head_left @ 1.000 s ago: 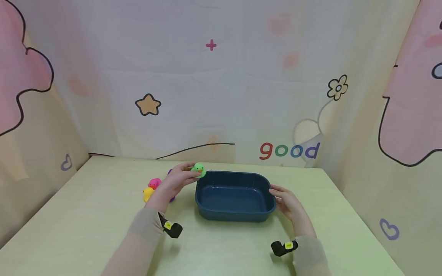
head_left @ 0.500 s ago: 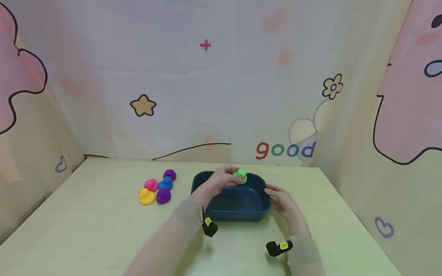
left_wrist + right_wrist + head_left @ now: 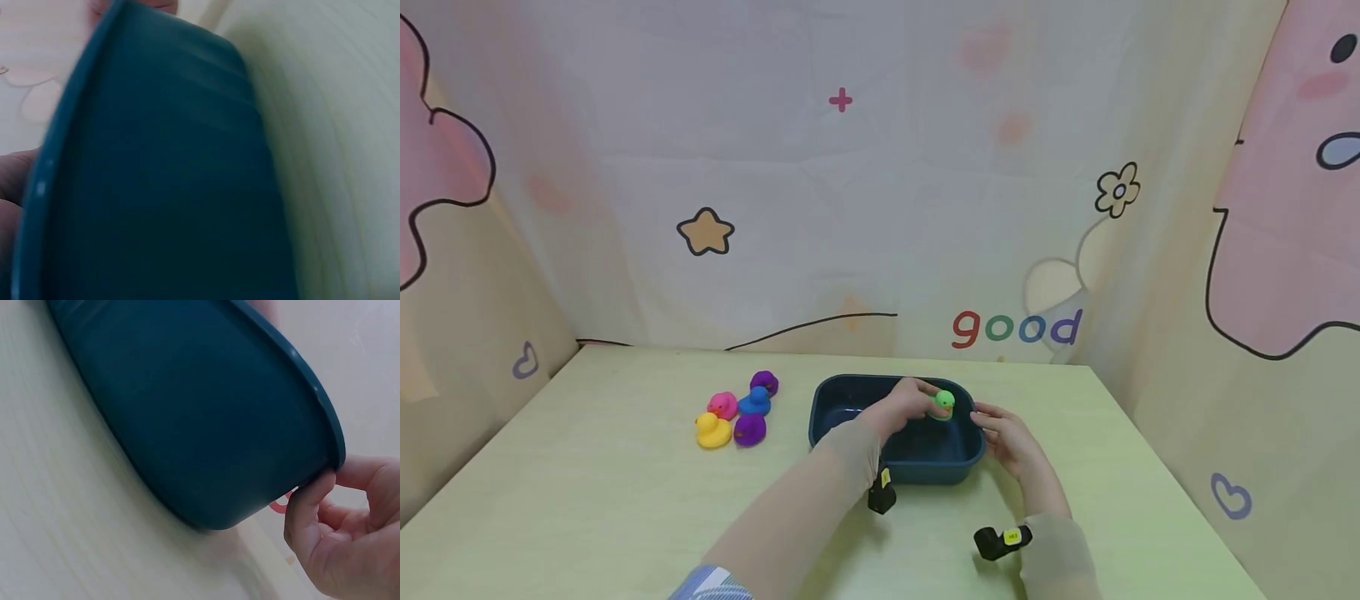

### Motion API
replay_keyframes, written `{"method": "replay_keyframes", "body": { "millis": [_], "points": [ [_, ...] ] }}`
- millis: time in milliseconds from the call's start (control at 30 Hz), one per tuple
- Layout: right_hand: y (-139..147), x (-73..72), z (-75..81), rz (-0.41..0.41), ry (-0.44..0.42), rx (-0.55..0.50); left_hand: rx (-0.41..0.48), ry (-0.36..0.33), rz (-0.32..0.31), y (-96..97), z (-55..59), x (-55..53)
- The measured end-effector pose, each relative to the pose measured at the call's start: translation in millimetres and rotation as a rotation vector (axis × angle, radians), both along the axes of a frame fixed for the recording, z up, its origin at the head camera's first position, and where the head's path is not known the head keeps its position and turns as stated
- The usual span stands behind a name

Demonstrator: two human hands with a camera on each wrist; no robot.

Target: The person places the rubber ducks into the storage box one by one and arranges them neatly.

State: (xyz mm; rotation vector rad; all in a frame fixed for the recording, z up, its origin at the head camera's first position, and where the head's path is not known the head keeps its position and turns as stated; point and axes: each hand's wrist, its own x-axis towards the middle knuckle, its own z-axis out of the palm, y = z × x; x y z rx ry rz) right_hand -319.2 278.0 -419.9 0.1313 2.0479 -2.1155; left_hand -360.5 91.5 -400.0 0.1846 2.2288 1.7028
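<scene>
My left hand [image 3: 901,407] holds a small green rubber duck [image 3: 944,404] by its back, reaching down into the dark blue plastic basin [image 3: 928,472] near its right end. In the left wrist view the basin's outer wall [image 3: 169,150] fills the middle and hides the duck, with parts of fingers [image 3: 12,181] showing past the rim. My right hand [image 3: 1017,443] grips the basin's rim at the right end. Seen from the right wrist, bent fingers [image 3: 306,509] press under the rim while another finger lies over its edge.
Left of the basin, several rubber ducks cluster on the pale wooden table [image 3: 587,483]: a yellow duck [image 3: 713,431], a pink duck [image 3: 722,406], a blue duck [image 3: 755,402] and two purple ducks, one at the front [image 3: 749,430]. A printed cloth backdrop [image 3: 775,167] rises behind.
My left hand has carried the green duck rightward from the basin's left rim and lowered it inside toward the right end. My right hand keeps its grip on the rim.
</scene>
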Motion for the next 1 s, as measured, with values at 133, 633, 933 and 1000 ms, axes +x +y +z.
{"method": "replay_keyframes", "body": {
  "millis": [133, 633, 933, 1000],
  "points": [
    [0.5, 0.7, 1.2, 0.008, 0.003, -0.013, -0.113, 0.065, 0.002, 7.2, -3.9, 0.4],
    [-2.4, 3.8, 2.6, 0.015, 0.002, -0.004, -0.475, 0.23, -0.012, 18.3, -8.5, 3.0],
    [-3.1, 3.5, 3.6, 0.024, 0.002, 0.002, -0.376, 0.241, -0.083, -15.8, 7.6, 3.1],
    [-2.2, 3.8, 3.5, 0.02, 0.0, -0.004, -0.327, 0.231, -0.123, -29.2, 12.5, 2.7]
  ]
}}
